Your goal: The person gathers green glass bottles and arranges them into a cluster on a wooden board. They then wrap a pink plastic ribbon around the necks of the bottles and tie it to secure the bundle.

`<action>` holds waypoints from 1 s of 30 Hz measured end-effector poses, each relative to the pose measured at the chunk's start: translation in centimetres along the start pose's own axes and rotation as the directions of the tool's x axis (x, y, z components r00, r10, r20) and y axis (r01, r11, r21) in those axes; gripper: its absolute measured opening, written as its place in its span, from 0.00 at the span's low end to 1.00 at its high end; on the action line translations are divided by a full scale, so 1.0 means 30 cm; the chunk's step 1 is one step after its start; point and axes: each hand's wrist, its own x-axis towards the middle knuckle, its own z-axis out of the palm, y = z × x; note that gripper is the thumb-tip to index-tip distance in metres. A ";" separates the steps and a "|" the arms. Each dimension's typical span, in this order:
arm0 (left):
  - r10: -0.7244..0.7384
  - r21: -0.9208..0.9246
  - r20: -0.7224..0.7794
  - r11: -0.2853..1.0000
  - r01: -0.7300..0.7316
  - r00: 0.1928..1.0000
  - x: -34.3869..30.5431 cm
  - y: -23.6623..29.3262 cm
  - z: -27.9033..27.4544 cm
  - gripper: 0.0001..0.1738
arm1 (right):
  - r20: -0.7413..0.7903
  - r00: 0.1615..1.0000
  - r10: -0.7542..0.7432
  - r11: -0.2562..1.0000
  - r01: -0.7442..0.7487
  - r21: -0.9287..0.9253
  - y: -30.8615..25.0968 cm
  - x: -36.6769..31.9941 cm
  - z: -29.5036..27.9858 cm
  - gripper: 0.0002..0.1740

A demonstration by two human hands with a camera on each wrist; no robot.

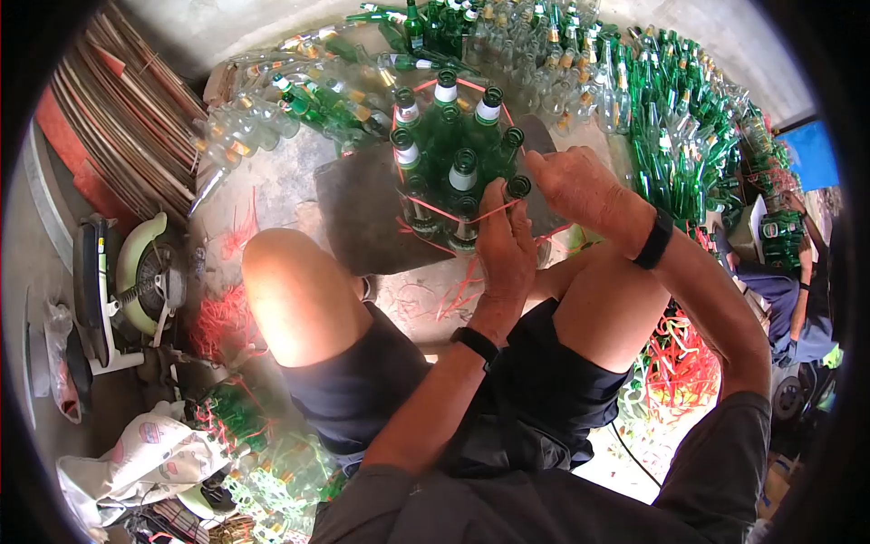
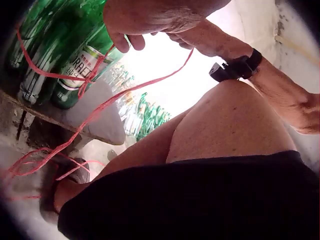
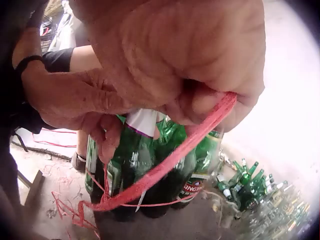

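A cluster of green glass bottles [image 1: 464, 163] stands upright on a dark board between the person's knees. Red plastic twine [image 3: 165, 172] loops round the cluster, high and low, with a crossing at a labelled bottle [image 2: 75, 82] in the left wrist view. The right hand [image 1: 584, 186] grips a strand of this twine in curled fingers, just right of the bottles. Against the near right side of the cluster, the left hand [image 1: 507, 249] pinches twine at its fingertips, beside a bottle neck [image 1: 517, 188]. Part of the left hand is behind the right hand in the right wrist view.
The dark board [image 1: 358, 213] reaches left of the cluster. Loose green bottles [image 1: 662, 127] and clear bottles [image 1: 526, 54] crowd the back and right. Red twine scraps [image 1: 222, 322] lie on the floor at left, near a fan [image 1: 149, 276]. Another person [image 1: 802, 290] is at far right.
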 end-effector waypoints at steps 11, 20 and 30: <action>0.032 0.001 -0.050 0.999 -0.032 0.998 0.008 0.009 0.000 0.20 | 0.165 0.984 -0.064 0.995 0.075 -0.063 -0.112 -0.080 -0.098 0.09; -0.069 -0.080 -0.006 0.994 0.068 0.998 0.000 0.036 -0.009 0.27 | 0.178 0.977 -0.114 0.989 0.128 -0.068 -0.213 -0.086 -0.135 0.19; 0.021 -0.073 -0.023 0.997 -0.023 0.999 -0.008 -0.013 0.007 0.34 | 0.192 0.966 -0.173 0.984 0.179 -0.013 -0.234 -0.060 -0.135 0.12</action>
